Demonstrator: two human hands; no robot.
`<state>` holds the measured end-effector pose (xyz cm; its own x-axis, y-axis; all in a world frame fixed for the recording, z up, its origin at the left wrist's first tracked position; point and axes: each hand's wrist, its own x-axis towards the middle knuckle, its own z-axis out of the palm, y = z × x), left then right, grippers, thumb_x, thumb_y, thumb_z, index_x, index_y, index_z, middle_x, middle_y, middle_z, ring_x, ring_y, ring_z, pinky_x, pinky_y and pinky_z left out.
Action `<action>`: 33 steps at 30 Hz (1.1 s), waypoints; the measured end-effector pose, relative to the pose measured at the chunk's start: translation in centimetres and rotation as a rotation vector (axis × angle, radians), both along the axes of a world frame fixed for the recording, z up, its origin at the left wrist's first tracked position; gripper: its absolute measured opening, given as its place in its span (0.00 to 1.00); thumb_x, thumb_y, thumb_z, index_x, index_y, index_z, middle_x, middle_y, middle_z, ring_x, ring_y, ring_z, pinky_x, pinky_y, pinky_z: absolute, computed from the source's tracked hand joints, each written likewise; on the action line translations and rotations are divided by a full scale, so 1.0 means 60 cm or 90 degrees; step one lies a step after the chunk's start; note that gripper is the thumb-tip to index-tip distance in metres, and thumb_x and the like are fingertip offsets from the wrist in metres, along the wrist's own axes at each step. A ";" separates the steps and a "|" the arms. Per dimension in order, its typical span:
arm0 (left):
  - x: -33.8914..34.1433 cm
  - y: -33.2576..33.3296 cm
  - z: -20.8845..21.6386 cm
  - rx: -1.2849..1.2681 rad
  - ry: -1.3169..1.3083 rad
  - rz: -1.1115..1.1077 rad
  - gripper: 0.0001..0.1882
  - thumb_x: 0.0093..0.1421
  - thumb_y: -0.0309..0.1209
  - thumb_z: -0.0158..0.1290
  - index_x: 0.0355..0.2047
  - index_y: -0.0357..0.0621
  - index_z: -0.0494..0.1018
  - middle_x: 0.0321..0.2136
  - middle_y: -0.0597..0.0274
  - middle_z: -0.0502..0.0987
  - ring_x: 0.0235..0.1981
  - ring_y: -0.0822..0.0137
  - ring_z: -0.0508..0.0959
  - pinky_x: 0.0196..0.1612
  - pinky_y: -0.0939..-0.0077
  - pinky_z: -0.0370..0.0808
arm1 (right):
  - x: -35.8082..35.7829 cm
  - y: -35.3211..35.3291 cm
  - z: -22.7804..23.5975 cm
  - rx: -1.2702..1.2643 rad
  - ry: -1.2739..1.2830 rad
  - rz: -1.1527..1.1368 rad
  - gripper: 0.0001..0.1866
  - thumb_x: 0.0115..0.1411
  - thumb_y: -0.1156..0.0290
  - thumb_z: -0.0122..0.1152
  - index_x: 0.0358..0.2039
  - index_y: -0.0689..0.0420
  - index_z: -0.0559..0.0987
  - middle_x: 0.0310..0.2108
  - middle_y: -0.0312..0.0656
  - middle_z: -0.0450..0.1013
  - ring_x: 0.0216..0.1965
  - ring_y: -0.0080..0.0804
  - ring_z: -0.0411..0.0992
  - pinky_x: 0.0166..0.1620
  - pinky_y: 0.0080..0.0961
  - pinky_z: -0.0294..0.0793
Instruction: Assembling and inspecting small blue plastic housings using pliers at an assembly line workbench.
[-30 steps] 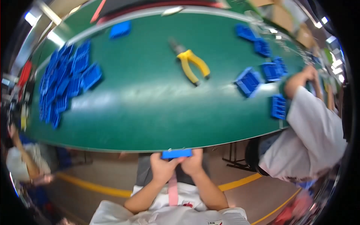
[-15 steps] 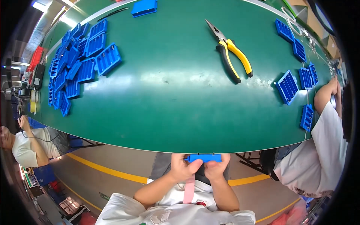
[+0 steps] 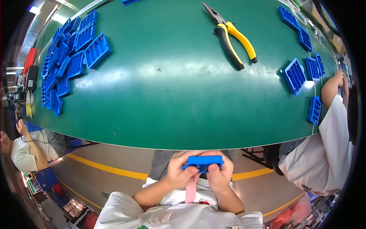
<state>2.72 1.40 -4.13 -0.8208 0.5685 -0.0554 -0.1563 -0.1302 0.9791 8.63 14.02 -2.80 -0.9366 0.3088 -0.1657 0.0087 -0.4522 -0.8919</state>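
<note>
Just off the near edge of the green table, a blue plastic battery holder (image 3: 205, 160) is gripped between both hands, over my lap. My left hand (image 3: 180, 170) closes round its left end, the thumb pressed on the near face. On the right end my right hand (image 3: 221, 173) does the same, thumb on the near face and fingers behind. Dark slots show along the holder's near side; its far side is hidden. Long-nose pliers (image 3: 233, 36) with yellow and black handles lie on the table, apart from both hands.
A heap of blue battery holders (image 3: 70, 57) covers the table's left side. Several more holders (image 3: 294, 76) lie at the right, near a co-worker's arm (image 3: 331, 89). Another person (image 3: 34, 149) sits at the far left. The table's near edge (image 3: 183, 149) runs just beyond my hands.
Both hands have drawn the battery holder slightly toward me and tilted it, so its slotted side now shows. The table and everything on it sit higher in the view.
</note>
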 end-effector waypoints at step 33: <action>0.002 0.019 0.012 -0.011 -0.125 0.101 0.15 0.66 0.33 0.48 0.41 0.29 0.72 0.22 0.61 0.75 0.11 0.77 0.72 0.13 0.84 0.67 | -0.012 -0.021 -0.006 -0.047 -0.101 -0.079 0.21 0.64 0.55 0.57 0.39 0.65 0.74 0.30 0.37 0.73 0.26 0.19 0.69 0.25 0.17 0.70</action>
<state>2.81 2.53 -3.42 -0.8724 0.4307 -0.2309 -0.3225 -0.1523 0.9343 7.94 12.74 -3.18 -0.8528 0.4011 -0.3345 0.0866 -0.5231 -0.8479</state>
